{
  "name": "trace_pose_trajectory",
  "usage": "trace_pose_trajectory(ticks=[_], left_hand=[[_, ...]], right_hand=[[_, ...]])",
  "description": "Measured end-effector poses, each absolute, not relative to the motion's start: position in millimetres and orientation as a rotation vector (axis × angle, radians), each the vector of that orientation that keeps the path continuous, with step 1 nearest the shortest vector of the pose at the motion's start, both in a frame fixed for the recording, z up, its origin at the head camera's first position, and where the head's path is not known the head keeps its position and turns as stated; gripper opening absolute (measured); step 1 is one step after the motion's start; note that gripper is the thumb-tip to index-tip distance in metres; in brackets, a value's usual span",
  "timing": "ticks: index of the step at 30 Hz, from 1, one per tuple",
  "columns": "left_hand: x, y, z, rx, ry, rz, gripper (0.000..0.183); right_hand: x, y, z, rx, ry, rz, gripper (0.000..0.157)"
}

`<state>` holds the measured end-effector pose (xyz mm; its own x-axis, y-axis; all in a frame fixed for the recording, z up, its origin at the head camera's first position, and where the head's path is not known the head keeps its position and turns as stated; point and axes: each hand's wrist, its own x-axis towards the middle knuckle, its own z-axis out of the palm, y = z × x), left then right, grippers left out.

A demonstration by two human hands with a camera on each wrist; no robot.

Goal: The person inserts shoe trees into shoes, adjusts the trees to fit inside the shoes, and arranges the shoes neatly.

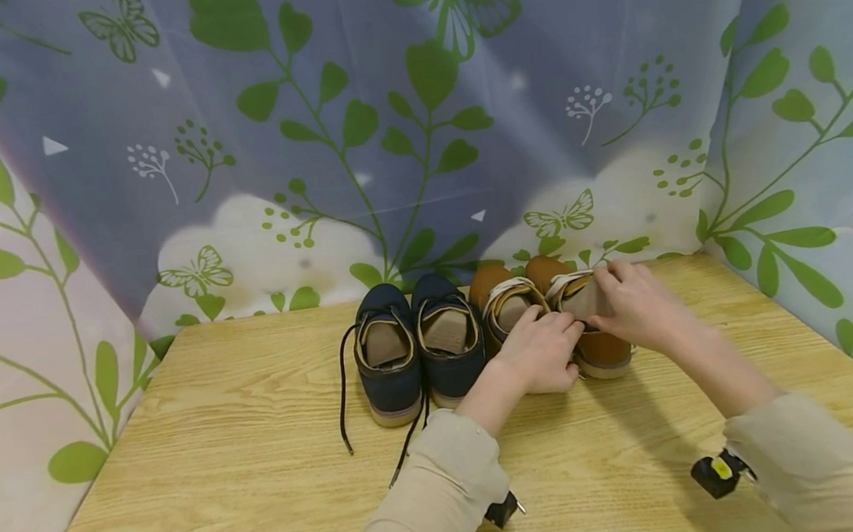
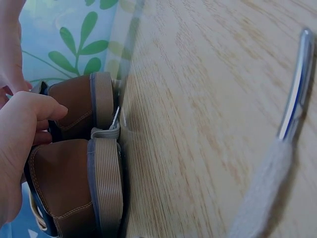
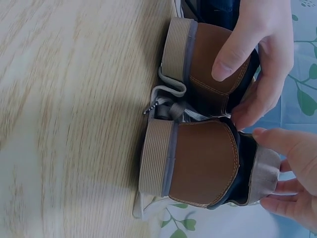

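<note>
A pair of brown shoes with light laces stands heel toward me. My right hand (image 1: pixel 643 303) pinches a greyish flap (image 3: pixel 265 171), like an insole, that rises from the opening of the right brown shoe (image 3: pixel 203 161). My left hand (image 1: pixel 542 353) is over the heels of the pair. Its fingertips touch the collar of the right shoe, while the thumb (image 3: pixel 225 67) reaches out in front of the left brown shoe (image 2: pixel 64 183) in the right wrist view. The inside of the left brown shoe is partly hidden by this hand.
Left of the brown pair stand two navy shoes (image 1: pixel 391 386) with black laces trailing onto the wooden table (image 1: pixel 223 449). A leaf-and-butterfly cloth (image 1: pixel 359 179) hangs behind and at both sides. A metal-tipped grey lace (image 2: pixel 297 84) is close to the left wrist camera.
</note>
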<state>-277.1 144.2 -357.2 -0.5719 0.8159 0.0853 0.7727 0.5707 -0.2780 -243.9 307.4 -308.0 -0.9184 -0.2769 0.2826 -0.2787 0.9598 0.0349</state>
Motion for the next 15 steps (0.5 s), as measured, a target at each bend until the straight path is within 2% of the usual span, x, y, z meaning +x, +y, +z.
trace_pose_trajectory(ticks=[15], left_hand=[[-276.0,143.5,-356.4,-1.331,-2.600,0.317,0.058]], right_hand=[[-249.3,303.2,-316.0,0.393,-2.809,0.004,0.064]])
